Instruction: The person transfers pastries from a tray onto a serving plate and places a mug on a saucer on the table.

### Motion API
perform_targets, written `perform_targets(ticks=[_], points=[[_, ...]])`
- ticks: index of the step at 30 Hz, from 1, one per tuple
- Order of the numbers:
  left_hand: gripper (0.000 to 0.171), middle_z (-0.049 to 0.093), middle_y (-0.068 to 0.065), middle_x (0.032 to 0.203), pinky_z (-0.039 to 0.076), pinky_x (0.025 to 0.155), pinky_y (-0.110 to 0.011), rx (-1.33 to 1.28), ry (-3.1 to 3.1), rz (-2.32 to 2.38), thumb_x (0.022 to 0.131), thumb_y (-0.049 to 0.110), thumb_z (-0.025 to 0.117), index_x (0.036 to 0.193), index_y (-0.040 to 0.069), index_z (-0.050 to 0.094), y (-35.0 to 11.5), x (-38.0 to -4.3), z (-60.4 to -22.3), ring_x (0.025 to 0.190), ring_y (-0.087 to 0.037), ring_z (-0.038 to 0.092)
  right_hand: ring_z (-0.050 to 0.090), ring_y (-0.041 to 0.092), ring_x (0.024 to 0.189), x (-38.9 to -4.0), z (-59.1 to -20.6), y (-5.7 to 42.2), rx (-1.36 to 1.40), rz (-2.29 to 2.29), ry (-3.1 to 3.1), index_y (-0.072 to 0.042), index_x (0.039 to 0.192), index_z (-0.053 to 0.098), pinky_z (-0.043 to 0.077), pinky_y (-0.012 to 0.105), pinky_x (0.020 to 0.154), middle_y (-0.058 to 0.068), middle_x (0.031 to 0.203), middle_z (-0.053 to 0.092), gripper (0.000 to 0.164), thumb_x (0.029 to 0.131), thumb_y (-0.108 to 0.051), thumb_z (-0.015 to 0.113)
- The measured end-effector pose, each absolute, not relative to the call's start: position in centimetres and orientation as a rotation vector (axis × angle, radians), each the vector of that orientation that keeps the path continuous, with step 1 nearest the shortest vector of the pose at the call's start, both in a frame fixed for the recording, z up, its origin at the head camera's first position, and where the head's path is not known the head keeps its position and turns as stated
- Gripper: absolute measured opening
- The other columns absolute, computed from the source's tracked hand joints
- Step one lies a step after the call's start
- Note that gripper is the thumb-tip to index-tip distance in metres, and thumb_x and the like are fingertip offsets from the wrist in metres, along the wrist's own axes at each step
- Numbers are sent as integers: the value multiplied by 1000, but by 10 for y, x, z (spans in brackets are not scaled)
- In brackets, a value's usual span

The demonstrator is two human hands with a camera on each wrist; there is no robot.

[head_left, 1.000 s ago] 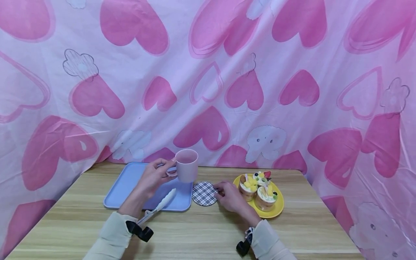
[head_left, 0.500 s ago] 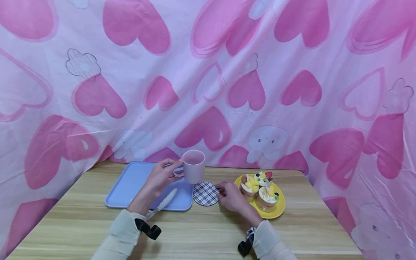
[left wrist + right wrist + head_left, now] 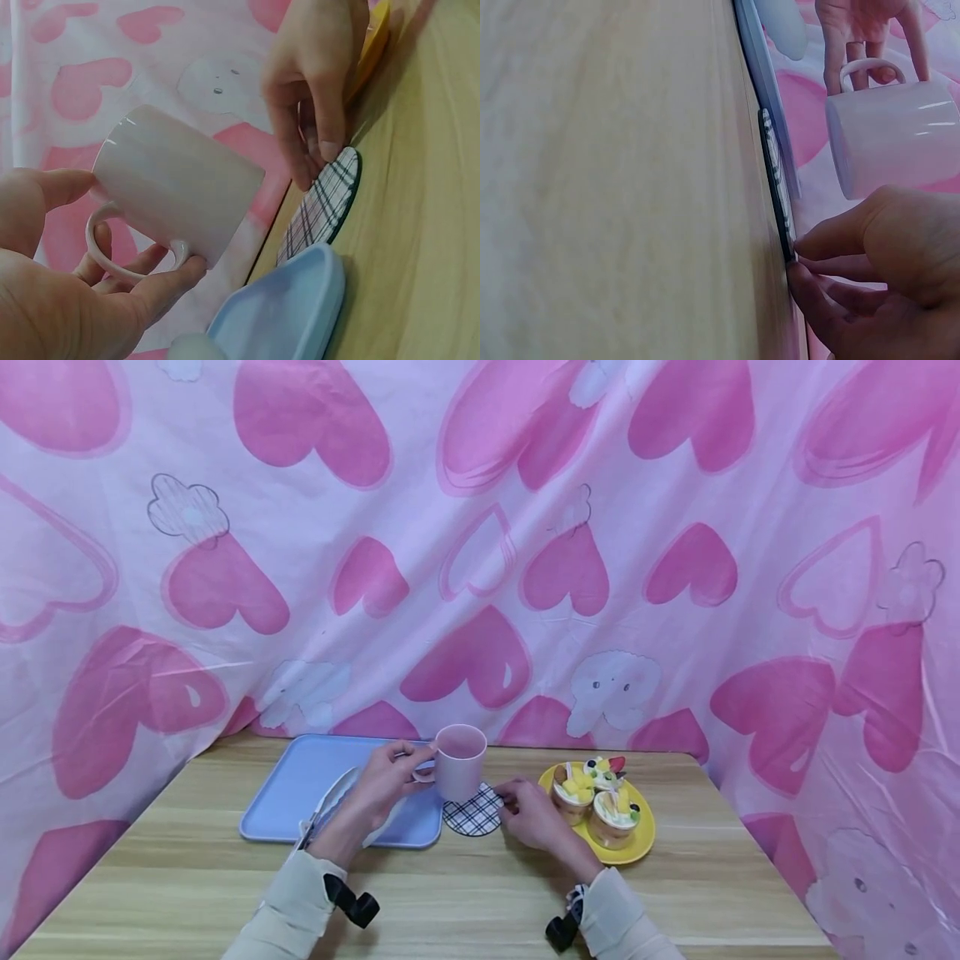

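Note:
My left hand (image 3: 382, 783) grips a pink mug (image 3: 461, 764) by its handle. In the left wrist view the mug (image 3: 176, 176) hangs in the air, its base apart from the table. Below it lies a round plaid coaster (image 3: 474, 812), partly hidden by the mug in the head view. The fingertips of my right hand (image 3: 534, 814) pinch the coaster's right edge. In the right wrist view the thumb and fingers meet at the rim of the coaster (image 3: 775, 180), which lies flat on the table.
A blue tray (image 3: 277, 814) lies left of the coaster, with white-tipped tongs (image 3: 322, 806) across it, partly behind my left forearm. At the right, a yellow plate (image 3: 641, 843) carries 3 fruit-topped dessert cups (image 3: 613, 820). A pink heart-print curtain (image 3: 465, 568) hangs behind the wooden table (image 3: 450, 902).
The left hand has carried the mug rightward and then lower, so it now covers the coaster's upper left part. My right hand has stayed at the coaster's edge.

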State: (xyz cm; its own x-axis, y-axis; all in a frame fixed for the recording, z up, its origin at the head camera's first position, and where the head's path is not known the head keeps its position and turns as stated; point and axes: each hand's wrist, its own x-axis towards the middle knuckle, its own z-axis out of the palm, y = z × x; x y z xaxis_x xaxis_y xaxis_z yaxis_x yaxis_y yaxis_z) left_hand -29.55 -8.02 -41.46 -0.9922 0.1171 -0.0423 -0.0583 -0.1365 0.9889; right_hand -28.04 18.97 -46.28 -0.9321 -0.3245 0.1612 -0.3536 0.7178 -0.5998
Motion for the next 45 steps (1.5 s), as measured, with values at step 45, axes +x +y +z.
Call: perform_targets(ticks=[45], points=[[31,64,-13,102,61,102,-48,91,2046,2198,104,28,75,101,4,57,-51,-291,-446,104,-26,67,68,32,112,-278,-462,189,564,960,-2844,5,125,74,55,55,101,20,122,71,31,95,3,73]])
